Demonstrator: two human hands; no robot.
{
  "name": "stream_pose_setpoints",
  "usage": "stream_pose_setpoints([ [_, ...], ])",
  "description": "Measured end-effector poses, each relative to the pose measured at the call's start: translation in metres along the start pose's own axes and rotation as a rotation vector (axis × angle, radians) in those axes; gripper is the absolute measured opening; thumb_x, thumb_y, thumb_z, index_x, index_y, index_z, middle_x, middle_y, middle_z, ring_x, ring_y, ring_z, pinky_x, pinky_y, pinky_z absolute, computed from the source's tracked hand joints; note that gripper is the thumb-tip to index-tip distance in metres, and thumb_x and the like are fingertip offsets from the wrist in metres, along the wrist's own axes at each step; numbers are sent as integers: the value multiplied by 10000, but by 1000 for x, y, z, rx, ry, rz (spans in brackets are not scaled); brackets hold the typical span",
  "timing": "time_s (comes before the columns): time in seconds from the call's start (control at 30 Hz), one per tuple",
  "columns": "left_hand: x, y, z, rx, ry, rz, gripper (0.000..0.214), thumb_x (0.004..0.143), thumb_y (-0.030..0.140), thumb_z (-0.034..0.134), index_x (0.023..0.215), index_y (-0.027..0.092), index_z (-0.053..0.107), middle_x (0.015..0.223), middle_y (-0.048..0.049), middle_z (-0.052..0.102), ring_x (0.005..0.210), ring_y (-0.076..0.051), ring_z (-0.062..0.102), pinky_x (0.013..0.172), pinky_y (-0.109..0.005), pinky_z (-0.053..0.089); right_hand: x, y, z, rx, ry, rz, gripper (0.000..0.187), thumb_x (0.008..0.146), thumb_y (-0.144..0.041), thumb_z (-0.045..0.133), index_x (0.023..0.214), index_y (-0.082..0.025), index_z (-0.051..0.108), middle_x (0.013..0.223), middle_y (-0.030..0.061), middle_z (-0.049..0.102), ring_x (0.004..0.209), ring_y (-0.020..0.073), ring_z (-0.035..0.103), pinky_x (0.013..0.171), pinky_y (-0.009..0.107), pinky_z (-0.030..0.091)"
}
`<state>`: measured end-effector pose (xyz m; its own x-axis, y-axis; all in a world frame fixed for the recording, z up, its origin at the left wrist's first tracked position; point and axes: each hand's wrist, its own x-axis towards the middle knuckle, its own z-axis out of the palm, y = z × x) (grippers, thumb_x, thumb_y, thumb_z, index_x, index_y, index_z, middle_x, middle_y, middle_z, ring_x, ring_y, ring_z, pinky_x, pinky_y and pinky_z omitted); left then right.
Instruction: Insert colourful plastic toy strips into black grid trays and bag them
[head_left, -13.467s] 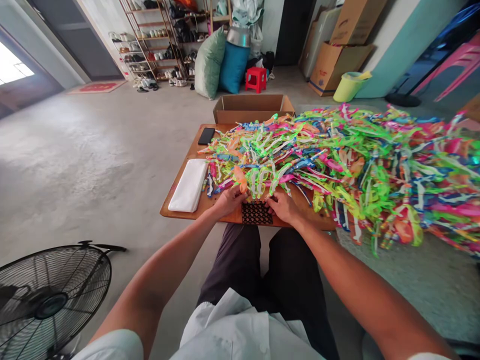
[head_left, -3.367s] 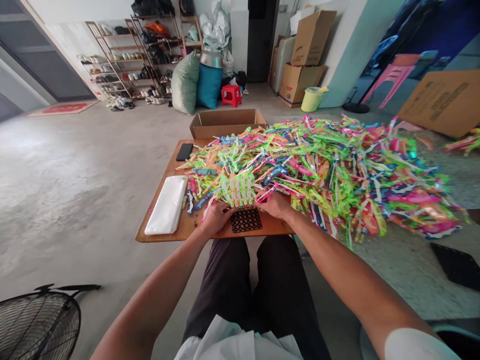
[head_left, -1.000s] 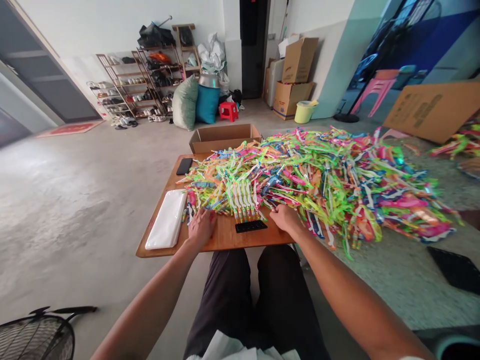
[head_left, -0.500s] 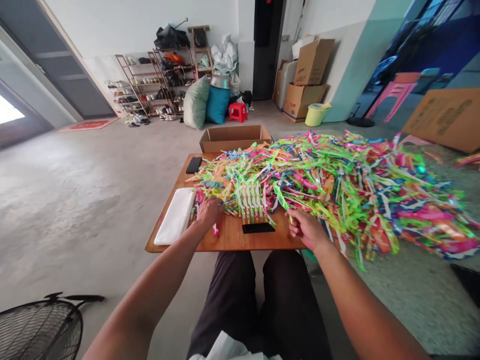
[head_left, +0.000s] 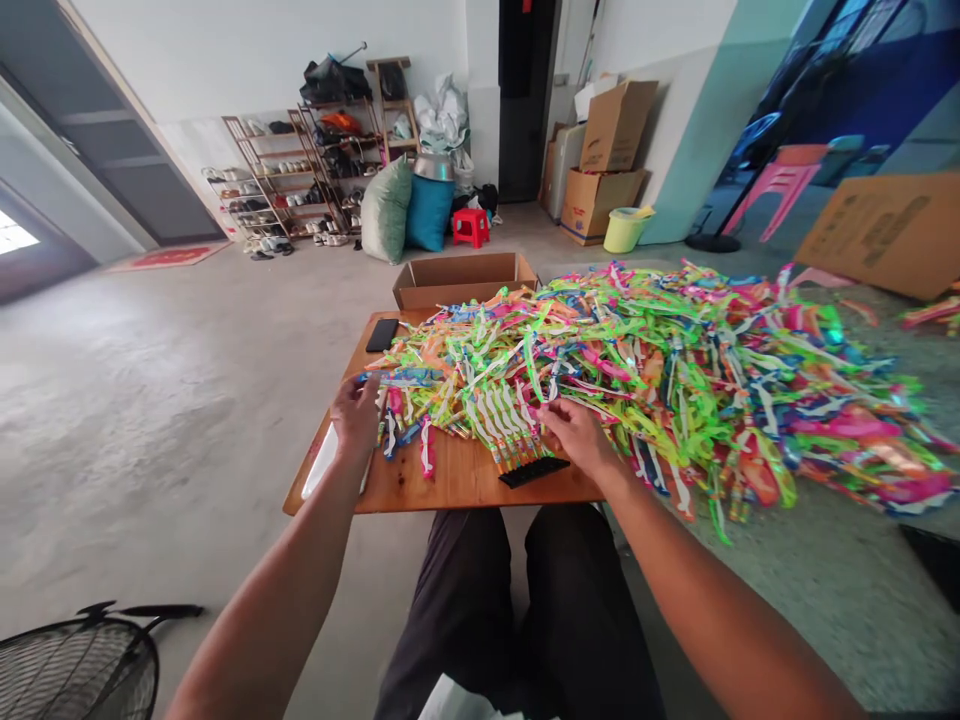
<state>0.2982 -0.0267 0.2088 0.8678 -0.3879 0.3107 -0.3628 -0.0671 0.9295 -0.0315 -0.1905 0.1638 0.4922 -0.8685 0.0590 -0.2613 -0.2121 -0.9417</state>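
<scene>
My left hand (head_left: 355, 412) is closed on one end of a long blue plastic toy (head_left: 409, 377) above the table's left side. Between the fingers of my right hand (head_left: 576, 430) is the lower end of a slim green plastic toy (head_left: 533, 368), held upright beside a row of similar toys. That row of green-and-white toys (head_left: 495, 412) lies fanned out, its orange ends at a black slotted strip (head_left: 534, 472). Behind and to the right spreads a big heap of bright toys (head_left: 675, 370). My left hand partly covers a white stack of sheets or bags (head_left: 321, 465).
A wooden table (head_left: 420, 490) stands before my knees, with a black phone (head_left: 382, 335) on its far left. Behind it is an open cardboard box (head_left: 465, 280). Loose toys, one a pink one (head_left: 427, 448), lie near the front. A fan (head_left: 79, 665) stands at lower left.
My left hand has moved left and lifted the blue toy. My right hand has moved left to the row with the green toy. The black strip now sits tilted and further right.
</scene>
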Motion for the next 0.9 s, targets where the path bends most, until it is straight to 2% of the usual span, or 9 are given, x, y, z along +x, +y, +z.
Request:
stream_pose_setpoints([
  [0.1,-5,6,-12,-154,119,55,286,880,467,604,954,192,592,843,-7,682,616,-93,587,485,-171,429,-27,6,13,-134,116,-95,365,939,-564,551,959,-216,660,825,53,720,760,210,662,709,302,510],
  [0.2,-26,15,-19,-199,113,90,278,953,485,549,965,208,526,887,-15,725,531,-74,570,451,-168,416,-52,19,30,-195,254,-150,372,989,-537,488,1054,-206,643,951,97,738,856,232,688,786,328,523],
  [0.37,-85,19,-7,-213,-70,-33,329,985,536,536,913,217,499,662,36,673,432,-85,537,432,-185,441,-69,43,63,-227,312,-198,413,1019,-535,413,1117,-183,605,995,142,742,912,266,707,846,382,541],
  [0.47,-119,12,6,-188,-194,-31,349,975,562,553,1002,215,526,694,19,704,516,-124,640,507,-223,527,-71,49,77,-242,324,-193,447,1020,-542,385,1169,-172,586,1036,166,753,955,290,720,868,411,545],
  [0.57,-140,4,12,-82,-276,28,344,971,533,573,1117,223,550,761,3,745,620,-148,710,613,-255,575,-71,48,81,-238,235,-147,445,1028,-537,374,1210,-183,572,1061,155,767,969,287,734,860,398,551],
  [0.67,-145,-4,17,41,-336,80,300,977,481,564,1129,223,570,758,5,750,674,-151,730,669,-256,571,-71,43,78,-233,151,-156,431,1035,-525,377,1206,-191,588,1068,138,769,1005,281,731,874,384,548],
  [0.8,-134,-9,27,78,-318,99,286,988,463,530,1131,218,566,752,6,741,678,-147,718,702,-261,557,-70,37,71,-246,101,-211,402,1027,-510,425,1186,-206,634,1096,117,755,1032,266,710,913,367,532],
  [0.9,-125,-9,37,154,-335,167,286,962,465,578,1119,226,584,766,4,739,718,-157,721,740,-268,544,-67,35,68,-239,40,-233,363,1024,-494,447,1131,-228,668,1065,90,753,997,250,703,904,351,532],
])
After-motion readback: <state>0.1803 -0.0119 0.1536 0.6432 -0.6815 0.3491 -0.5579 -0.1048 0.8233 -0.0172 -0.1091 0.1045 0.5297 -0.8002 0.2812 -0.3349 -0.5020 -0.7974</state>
